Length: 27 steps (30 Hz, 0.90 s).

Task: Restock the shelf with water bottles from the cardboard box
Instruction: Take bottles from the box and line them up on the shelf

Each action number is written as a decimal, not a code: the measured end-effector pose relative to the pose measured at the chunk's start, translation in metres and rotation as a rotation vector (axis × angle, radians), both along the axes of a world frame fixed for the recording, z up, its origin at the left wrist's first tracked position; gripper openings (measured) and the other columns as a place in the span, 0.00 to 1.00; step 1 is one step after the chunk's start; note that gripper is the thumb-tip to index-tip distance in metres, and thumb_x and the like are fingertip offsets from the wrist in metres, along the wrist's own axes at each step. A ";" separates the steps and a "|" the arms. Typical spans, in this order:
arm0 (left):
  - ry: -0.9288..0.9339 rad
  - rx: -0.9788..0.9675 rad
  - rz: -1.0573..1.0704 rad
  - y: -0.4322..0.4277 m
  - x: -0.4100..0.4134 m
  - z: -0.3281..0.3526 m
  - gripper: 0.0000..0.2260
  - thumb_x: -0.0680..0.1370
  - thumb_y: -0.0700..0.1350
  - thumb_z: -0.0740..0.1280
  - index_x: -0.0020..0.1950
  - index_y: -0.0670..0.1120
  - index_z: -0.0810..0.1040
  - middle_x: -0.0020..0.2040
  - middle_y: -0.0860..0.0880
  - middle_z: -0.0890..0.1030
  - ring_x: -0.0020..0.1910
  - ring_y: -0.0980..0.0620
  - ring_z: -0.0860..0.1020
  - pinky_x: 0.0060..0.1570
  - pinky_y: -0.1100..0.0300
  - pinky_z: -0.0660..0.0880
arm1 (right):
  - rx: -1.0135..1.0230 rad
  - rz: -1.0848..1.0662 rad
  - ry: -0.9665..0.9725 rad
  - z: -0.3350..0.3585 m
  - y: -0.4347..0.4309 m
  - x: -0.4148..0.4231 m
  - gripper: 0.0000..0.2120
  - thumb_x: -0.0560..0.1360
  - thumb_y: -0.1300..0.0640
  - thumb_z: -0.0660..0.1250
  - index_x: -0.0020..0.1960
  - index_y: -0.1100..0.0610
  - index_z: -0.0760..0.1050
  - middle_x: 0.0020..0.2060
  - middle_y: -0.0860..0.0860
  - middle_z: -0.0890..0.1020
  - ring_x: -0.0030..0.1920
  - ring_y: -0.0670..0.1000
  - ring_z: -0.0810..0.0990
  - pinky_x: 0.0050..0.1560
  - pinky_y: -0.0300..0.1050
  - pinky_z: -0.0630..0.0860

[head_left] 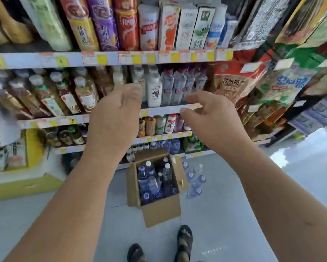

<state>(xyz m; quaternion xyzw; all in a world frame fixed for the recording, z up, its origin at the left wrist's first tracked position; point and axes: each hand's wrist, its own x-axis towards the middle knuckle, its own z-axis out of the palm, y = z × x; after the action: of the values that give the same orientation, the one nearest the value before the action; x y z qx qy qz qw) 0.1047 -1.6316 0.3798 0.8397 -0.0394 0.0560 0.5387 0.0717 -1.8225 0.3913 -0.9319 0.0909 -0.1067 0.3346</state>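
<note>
An open cardboard box [159, 210] stands on the floor below me with several water bottles [149, 178] upright inside. Several clear water bottles [177, 87] with purple labels stand on the middle shelf [168, 110], right of a white bottle [154, 91]. My left hand [113, 118] is raised in front of that shelf, fingers loosely curled, holding nothing. My right hand [211, 116] hovers at the shelf's front edge just below the shelved water bottles, fingers relaxed and empty.
More water bottles [194, 180] lie on the floor right of the box. Drink bottles and cartons [177, 29] fill the other shelves. Snack bags [238, 80] hang at the right. My sandalled feet [183, 241] stand behind the box on grey floor.
</note>
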 end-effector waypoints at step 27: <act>0.597 0.096 0.176 -0.008 0.028 -0.468 0.15 0.81 0.59 0.58 0.38 0.56 0.74 0.37 0.54 0.79 0.39 0.45 0.78 0.42 0.45 0.77 | -0.028 0.449 0.758 -0.575 0.057 0.016 0.26 0.71 0.55 0.68 0.68 0.52 0.70 0.61 0.55 0.75 0.59 0.59 0.75 0.57 0.49 0.75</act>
<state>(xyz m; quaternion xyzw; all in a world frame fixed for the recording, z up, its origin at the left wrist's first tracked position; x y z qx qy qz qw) 0.1327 -1.6399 -0.0880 0.8437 0.1907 -0.1484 0.4794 0.0880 -1.7655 -0.1834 -0.9063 0.0011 0.3167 0.2797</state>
